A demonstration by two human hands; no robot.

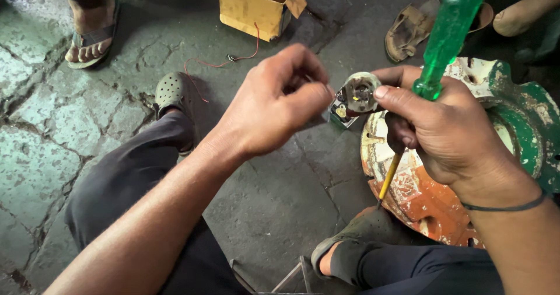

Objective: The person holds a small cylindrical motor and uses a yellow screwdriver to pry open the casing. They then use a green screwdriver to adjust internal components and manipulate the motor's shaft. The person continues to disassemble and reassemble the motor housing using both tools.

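Observation:
My left hand (274, 105) and my right hand (440, 128) meet over a small round electrical part (357, 96) with metal contacts, held between the fingertips of both. My right hand also grips a screwdriver with a green transparent handle (446, 35) pointing up and a yellow shaft (389, 178) pointing down past my palm. The left fingers pinch the part's left side, and what lies under them is hidden.
A worn orange, white and green metal housing (525, 126) lies on the stone floor (46, 155) under my right hand. A yellow metal box (254, 9) with a red wire (224, 63) sits ahead. Another person's sandalled foot (90, 35) and a loose sandal (408, 29) are nearby.

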